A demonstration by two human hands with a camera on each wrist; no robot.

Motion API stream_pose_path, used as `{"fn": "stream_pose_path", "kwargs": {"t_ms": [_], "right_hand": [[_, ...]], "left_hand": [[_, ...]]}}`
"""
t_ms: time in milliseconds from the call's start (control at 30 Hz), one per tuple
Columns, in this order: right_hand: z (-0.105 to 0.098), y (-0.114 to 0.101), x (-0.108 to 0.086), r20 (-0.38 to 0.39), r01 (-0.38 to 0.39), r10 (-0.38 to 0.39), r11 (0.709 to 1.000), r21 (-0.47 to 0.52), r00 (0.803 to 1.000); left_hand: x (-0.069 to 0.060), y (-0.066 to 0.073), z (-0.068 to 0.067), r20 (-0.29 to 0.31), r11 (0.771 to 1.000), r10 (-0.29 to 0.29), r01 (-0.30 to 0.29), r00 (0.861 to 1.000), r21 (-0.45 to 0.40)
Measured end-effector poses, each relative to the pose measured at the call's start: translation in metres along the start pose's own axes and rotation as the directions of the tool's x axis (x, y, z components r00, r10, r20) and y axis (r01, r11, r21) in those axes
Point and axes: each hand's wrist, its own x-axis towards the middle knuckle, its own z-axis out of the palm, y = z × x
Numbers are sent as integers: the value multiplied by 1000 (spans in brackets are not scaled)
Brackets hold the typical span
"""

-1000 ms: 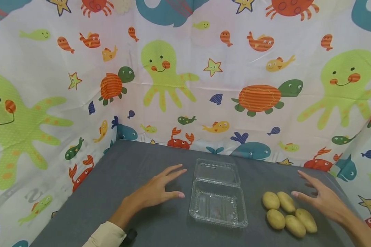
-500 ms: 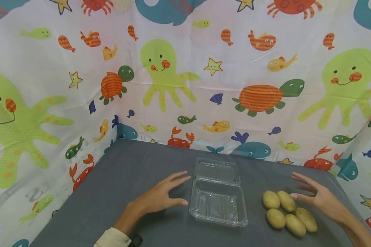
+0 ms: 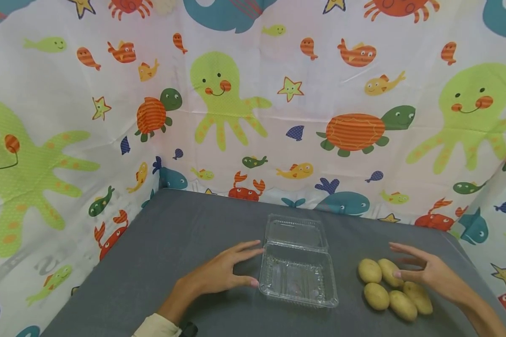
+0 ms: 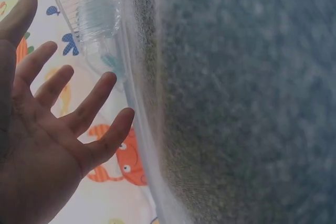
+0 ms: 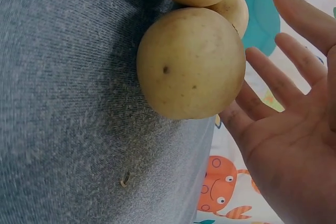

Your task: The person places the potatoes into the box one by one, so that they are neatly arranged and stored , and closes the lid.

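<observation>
A clear plastic clamshell container [image 3: 297, 299] lies on the table with its lid [image 3: 296, 232] folded back, away from me. My left hand [image 3: 221, 271] hovers at the container's left side, fingers spread and thumb tip by its rim. In the left wrist view that hand [image 4: 58, 124] has nothing in it. On the right sit several potatoes [image 3: 376, 296] in a tight cluster. My right hand [image 3: 434, 276] is above their right side, fingers extended and thumb over the cluster. The right wrist view shows a potato [image 5: 191, 64] close by the relaxed, bare right hand [image 5: 294, 129].
The table [image 3: 185, 220] has a dark grey cloth. A curtain [image 3: 253, 117] printed with sea animals hangs behind it and along both sides. A tiny pale crumb [image 5: 125, 181] lies on the cloth near the potatoes.
My left hand has moved right and slightly nearer, up to the container. My right hand has shifted left and slightly nearer, over the potatoes. Container and potatoes have stayed in place.
</observation>
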Motion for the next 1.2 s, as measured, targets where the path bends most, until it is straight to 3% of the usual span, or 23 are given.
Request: {"fn": "stream_pose_path", "kwargs": {"t_ms": [267,500,1200], "right_hand": [[0,5,1,56,-3,1,999,41,998],[1,7,3,78,-22,22,1000,9,997],[5,13,4,85,40,-33,996,-82,996]], "left_hand": [[3,5,0,34,1000,26,-27,999,10],[4,7,3,65,999,31,-32,997,15],[3,8,7,54,1000,11,-12,998,29]]}}
